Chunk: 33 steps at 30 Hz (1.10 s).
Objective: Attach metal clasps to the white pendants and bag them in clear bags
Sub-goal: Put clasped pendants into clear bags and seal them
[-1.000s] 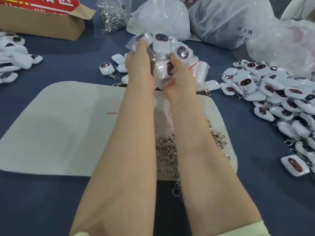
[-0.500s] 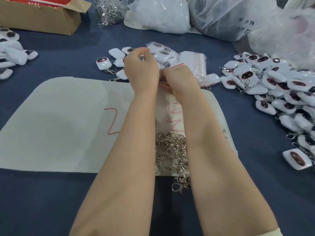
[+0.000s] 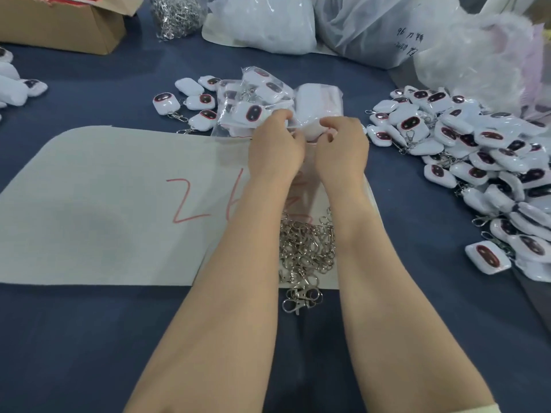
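- The left hand (image 3: 275, 144) and right hand (image 3: 343, 144) sat close together at the far edge of the mat. Both had their fingers curled in, and each pinched the near edge of a clear bag (image 3: 317, 98) lying on top of a small stack.
- The film was thin, glossy and slack, with a red zip line. I could not tell whether one layer or several were caught.
- Risk, as I judged it: pinching two bags at once, or both walls of one, would leave the mouth closed. The slick film could also slip from dry fingertips.
- Just left of the hands lay a filled bag (image 3: 256, 96), lumpy with pendants. Dragging the empty bag sideways might nudge it or spill it (its seal was not readable).
- The white pendants (image 3: 477, 150) were heaped well to the right. They were small, rounded, glossy blocks with a dark oval face, many already on clasps. A few more pendants (image 3: 165, 102) lay to the left.
- The metal clasps (image 3: 307, 248) lay between the forearms in a tangled, shiny heap. The hooks could snag one another or a sleeve.
- Under them was a pale, matte felt mat (image 3: 89, 219) with red marks on it, laid over a dark blue tablecloth (image 3: 89, 338).
- Beyond that stood a cardboard box (image 3: 74, 28) and crinkled plastic sacks (image 3: 268, 22).
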Each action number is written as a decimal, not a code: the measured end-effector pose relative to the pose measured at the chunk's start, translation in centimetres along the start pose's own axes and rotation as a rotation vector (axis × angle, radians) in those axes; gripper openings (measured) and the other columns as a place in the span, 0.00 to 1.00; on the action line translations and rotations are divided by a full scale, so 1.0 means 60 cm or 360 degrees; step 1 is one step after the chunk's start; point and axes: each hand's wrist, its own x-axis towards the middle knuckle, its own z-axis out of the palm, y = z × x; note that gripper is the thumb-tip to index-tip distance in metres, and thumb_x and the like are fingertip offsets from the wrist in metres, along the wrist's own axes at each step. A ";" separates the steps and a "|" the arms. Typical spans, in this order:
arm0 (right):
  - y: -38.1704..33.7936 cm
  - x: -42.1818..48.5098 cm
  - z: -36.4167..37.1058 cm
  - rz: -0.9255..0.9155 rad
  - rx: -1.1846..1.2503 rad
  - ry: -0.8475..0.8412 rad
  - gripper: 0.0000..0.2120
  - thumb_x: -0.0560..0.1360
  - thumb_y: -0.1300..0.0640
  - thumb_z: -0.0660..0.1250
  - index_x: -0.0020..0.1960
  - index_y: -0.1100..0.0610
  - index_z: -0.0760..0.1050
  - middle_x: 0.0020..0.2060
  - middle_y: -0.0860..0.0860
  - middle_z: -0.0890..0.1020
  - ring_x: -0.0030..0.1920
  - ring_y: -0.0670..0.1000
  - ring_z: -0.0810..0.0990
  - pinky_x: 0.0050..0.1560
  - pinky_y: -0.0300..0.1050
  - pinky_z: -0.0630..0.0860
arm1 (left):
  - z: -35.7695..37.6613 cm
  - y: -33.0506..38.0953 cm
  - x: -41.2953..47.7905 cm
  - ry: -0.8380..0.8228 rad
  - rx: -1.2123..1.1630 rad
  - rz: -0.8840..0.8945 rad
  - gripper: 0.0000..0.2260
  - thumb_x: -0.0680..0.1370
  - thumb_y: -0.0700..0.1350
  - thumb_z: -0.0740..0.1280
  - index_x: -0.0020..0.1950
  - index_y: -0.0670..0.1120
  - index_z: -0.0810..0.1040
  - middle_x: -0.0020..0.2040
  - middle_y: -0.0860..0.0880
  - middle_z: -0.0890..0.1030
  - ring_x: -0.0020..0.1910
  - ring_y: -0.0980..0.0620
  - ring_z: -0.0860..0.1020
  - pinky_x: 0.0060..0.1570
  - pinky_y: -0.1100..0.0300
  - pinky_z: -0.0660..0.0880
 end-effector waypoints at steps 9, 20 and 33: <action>0.004 0.012 0.021 0.0117 0.0061 -0.0092 0.21 0.76 0.65 0.56 0.69 0.58 0.67 0.61 0.56 0.77 0.60 0.58 0.74 0.45 0.41 0.62 | 0.025 0.001 0.013 0.0088 0.0310 0.0035 0.06 0.78 0.43 0.63 0.53 0.46 0.77 0.53 0.47 0.80 0.52 0.46 0.77 0.44 0.60 0.67; -0.004 0.029 0.022 0.0564 0.0700 0.0219 0.15 0.76 0.67 0.56 0.56 0.63 0.79 0.48 0.53 0.80 0.46 0.49 0.74 0.44 0.35 0.71 | 0.027 0.004 0.013 0.0172 0.0178 -0.0008 0.06 0.77 0.40 0.61 0.49 0.46 0.77 0.51 0.45 0.80 0.52 0.44 0.76 0.42 0.61 0.64; 0.026 0.041 0.003 0.0423 0.0493 0.0022 0.07 0.74 0.62 0.64 0.38 0.57 0.75 0.38 0.53 0.79 0.42 0.53 0.76 0.56 0.52 0.77 | 0.036 0.013 0.011 -0.0199 0.0092 0.0164 0.17 0.79 0.49 0.64 0.67 0.47 0.74 0.65 0.47 0.77 0.62 0.49 0.75 0.60 0.61 0.67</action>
